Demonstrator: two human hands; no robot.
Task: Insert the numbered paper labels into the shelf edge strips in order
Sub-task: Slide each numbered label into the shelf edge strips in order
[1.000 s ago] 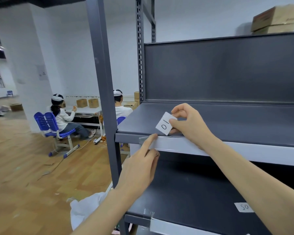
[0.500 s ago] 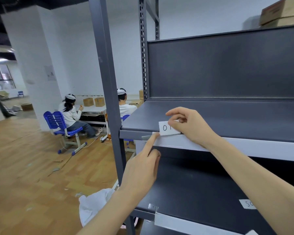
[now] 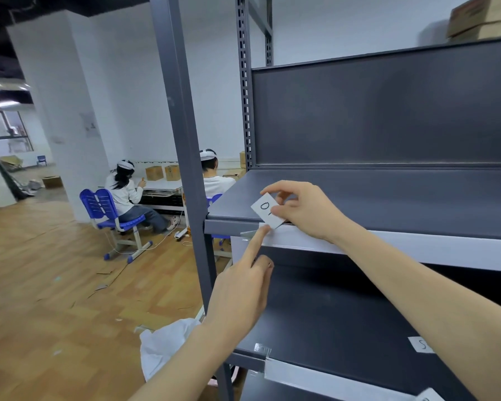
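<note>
The label (image 3: 268, 210) is being pinched in the right grip (image 3: 307, 211), tilted, its lower corner just touching the top edge of the strip (image 3: 446, 251) near the left end. The strip is being pressed just below by a straight forefinger of the left grip (image 3: 237, 296), nothing being grasped.

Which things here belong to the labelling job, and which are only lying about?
Job: label, pinched by right hand; edge strip, touched by left hand; second label on lower shelf.
Lying about: white bag; boxes; blue chair.
</note>
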